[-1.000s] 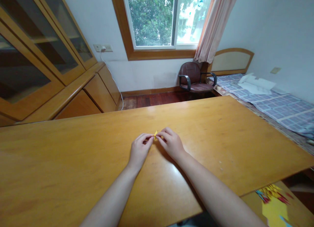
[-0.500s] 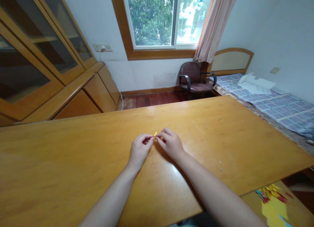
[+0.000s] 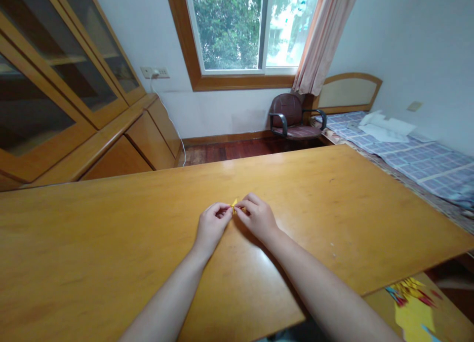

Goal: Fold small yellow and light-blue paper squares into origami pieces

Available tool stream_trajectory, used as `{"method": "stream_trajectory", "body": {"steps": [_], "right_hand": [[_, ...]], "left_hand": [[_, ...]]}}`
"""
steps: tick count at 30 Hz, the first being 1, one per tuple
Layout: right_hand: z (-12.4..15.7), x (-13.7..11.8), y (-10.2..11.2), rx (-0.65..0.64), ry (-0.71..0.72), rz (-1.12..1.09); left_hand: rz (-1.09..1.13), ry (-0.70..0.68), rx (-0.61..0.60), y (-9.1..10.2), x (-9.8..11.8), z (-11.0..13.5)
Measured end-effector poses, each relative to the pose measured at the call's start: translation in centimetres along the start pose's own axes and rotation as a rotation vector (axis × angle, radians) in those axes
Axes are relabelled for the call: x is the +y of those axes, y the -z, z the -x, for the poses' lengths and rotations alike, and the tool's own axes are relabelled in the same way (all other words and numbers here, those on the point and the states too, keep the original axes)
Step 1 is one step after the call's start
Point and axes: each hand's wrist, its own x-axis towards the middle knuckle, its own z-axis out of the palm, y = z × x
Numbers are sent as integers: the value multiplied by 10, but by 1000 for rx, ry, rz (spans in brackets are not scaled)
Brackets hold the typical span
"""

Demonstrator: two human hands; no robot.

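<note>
A small piece of folded yellow paper (image 3: 234, 204) is pinched between my two hands, just above the wooden table (image 3: 111, 253). My left hand (image 3: 215, 222) grips its left side between thumb and forefinger. From the right, my right hand (image 3: 256, 214) pinches the same piece with thumb and fingertips. Both hands are closed, and the fingertips hide much of the paper, so its exact fold cannot be made out.
Lower right, a lower surface holds several yellow folded pieces (image 3: 407, 285), red and blue bits and a yellow sheet (image 3: 414, 315). Beyond the table stand a brown armchair (image 3: 291, 115), a bed (image 3: 418, 157) and a glass-fronted cabinet (image 3: 122, 130).
Almost nothing differs. Both hands keep their pinch on the yellow paper, with only a very slight shift of the fingers.
</note>
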Motion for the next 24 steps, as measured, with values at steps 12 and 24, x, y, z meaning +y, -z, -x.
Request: {"method": "stream_trajectory", "body": {"steps": [12,24], "right_hand": [[-2,-1,0,2,-12,44],[-1,-1,2,-14,-14,105]], "left_hand": [[-111,-123,-2,4,0,2],[-55,-79,-24,3,2,0]]}}
